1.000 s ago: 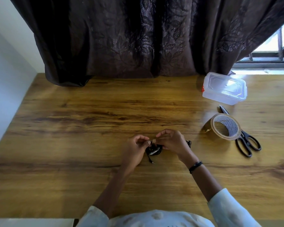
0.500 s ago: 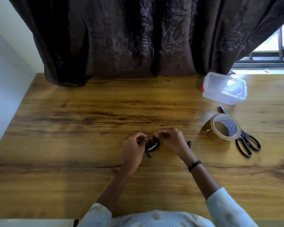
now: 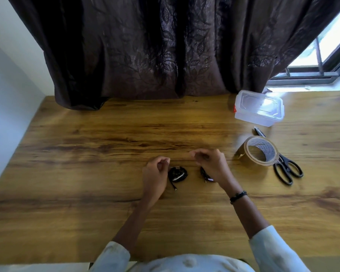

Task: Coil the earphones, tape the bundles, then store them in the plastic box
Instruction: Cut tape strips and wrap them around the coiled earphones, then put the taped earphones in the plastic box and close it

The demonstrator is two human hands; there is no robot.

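**Operator:** I'm looking down at the brown wooden table (image 3: 86, 173). A black coiled earphone bundle (image 3: 177, 174) lies flat just beside the left hand (image 3: 155, 175). A second dark earphone bundle (image 3: 205, 175) sits half under the right hand (image 3: 210, 165).

**Spotter:** What are the hands holding?

**Operator:** Nothing that I can see. The left hand's grip is narrow, fingers curled in with thumb meeting forefinger, and it's off the coil. The right hand is blurred, with the fingers loosely bunched. I can't tell whether a scrap of tape is stuck to them.

**Spotter:** Next step?

**Operator:** I judge one coil done and taping or storing next. The brown roll of packing tape (image 3: 261, 151) stands tilted against the black-handled scissors (image 3: 283, 169), well to the right. The clear plastic box (image 3: 259, 107) is behind them with its lid on.

**Spotter:** Advice?

**Operator:** Pin each coil flat with one hand so it can't spring open. Wrap a short strip across the loops, not over the plug tail. Open the lid before lifting either bundle.
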